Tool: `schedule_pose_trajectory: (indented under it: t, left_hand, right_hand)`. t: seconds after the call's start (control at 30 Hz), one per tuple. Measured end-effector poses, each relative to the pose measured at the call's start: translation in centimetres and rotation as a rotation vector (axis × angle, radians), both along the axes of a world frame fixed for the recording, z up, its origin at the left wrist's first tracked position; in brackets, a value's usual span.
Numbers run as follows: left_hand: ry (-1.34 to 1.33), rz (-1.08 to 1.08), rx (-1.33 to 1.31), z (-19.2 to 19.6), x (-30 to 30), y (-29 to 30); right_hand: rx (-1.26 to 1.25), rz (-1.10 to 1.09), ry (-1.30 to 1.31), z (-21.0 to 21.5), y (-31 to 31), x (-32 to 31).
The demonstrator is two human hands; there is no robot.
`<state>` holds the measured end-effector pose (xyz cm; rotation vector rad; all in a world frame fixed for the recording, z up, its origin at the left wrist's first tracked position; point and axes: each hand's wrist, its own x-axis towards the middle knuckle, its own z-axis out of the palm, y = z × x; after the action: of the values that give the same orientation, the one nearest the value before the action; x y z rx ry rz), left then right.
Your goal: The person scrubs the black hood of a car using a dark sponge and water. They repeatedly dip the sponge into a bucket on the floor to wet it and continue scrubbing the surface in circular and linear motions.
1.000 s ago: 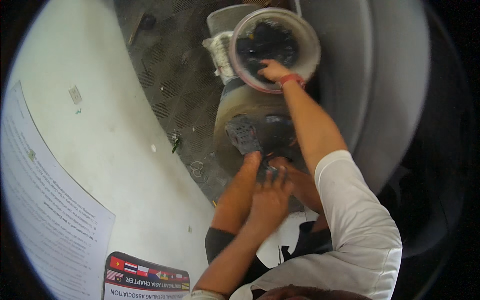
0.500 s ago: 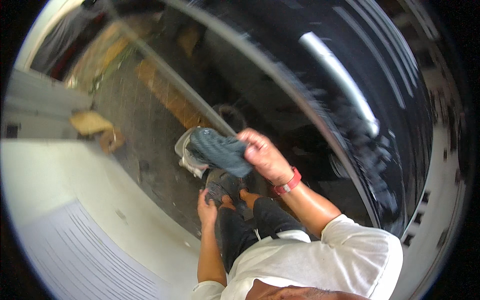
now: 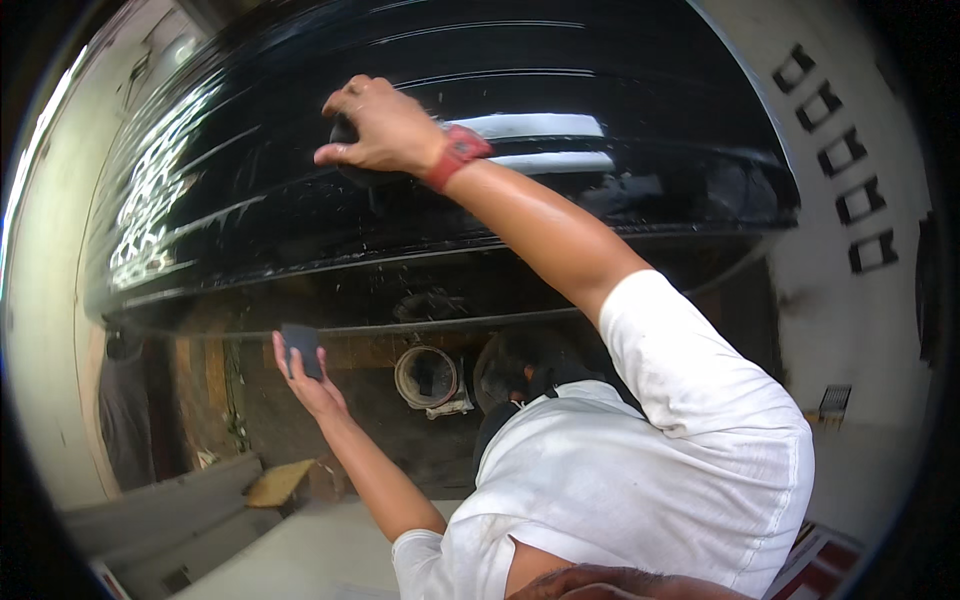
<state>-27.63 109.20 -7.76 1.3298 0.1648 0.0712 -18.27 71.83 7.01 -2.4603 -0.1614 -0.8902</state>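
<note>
My right hand (image 3: 390,128), with a red watch on its wrist, is raised over a wet, glossy black vehicle panel (image 3: 480,100). Between its curled fingers and thumb shows a dark cloth (image 3: 345,130), mostly covered by the hand. Water drops fall beneath it. Lower and to the left, below the panel's near edge, my left hand (image 3: 318,390) grips a flat dark grey rectangular pad (image 3: 300,348), held up in the fingers and apart from the panel.
On the floor below the panel stands a round bucket (image 3: 427,378) with something dark inside and a pale rag (image 3: 450,404) beside it. A yellowish piece (image 3: 278,484) lies at lower left. Pale walls (image 3: 880,150) rise on both sides.
My right hand has carried the dark cloth from above the bucket up to the black panel. My left hand has risen beside the panel's edge. The view has turned toward the panel.
</note>
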Motion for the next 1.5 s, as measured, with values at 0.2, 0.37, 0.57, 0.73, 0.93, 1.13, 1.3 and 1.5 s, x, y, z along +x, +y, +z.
schedule_pose_trajectory:
  t: [0.2,0.37,0.57,0.73,0.93,1.13,1.3,1.5]
  left_hand:
    - [-0.185,-0.406,-0.174,10.2,5.3,-11.1]
    - [-0.210,-0.732,-0.138,12.7,7.9,-19.9]
    - [-0.676,-0.376,1.180,11.5,8.9,-27.9]
    - [-0.396,-0.470,1.412,10.4,11.5,-32.4]
    - [-1.021,-0.149,1.186,9.0,13.1,-38.2]
    - [-1.005,-0.436,1.010,15.3,3.4,-55.1]
    - [-1.048,-0.511,1.128,15.7,1.4,-57.2]
    - [-1.023,-0.485,1.133,10.4,9.7,-39.6]
  right_hand:
    - [0.503,0.287,0.349,-1.3,-0.1,-2.7]
    - [1.043,0.564,0.478,-2.2,-2.8,-6.4]
    - [1.061,-0.018,0.127,-2.5,-20.9,-15.5]
    - [-0.058,-0.684,0.030,-5.9,-39.5,-29.4]
    - [-0.254,-0.539,0.445,-7.9,-37.3,-25.7]
    - [-0.150,-0.167,0.515,-5.6,-26.5,-12.9]
    - [-0.085,-0.177,0.549,-3.7,-33.6,-20.2]
    - [-0.167,-0.811,0.700,-6.4,-54.5,-41.9]
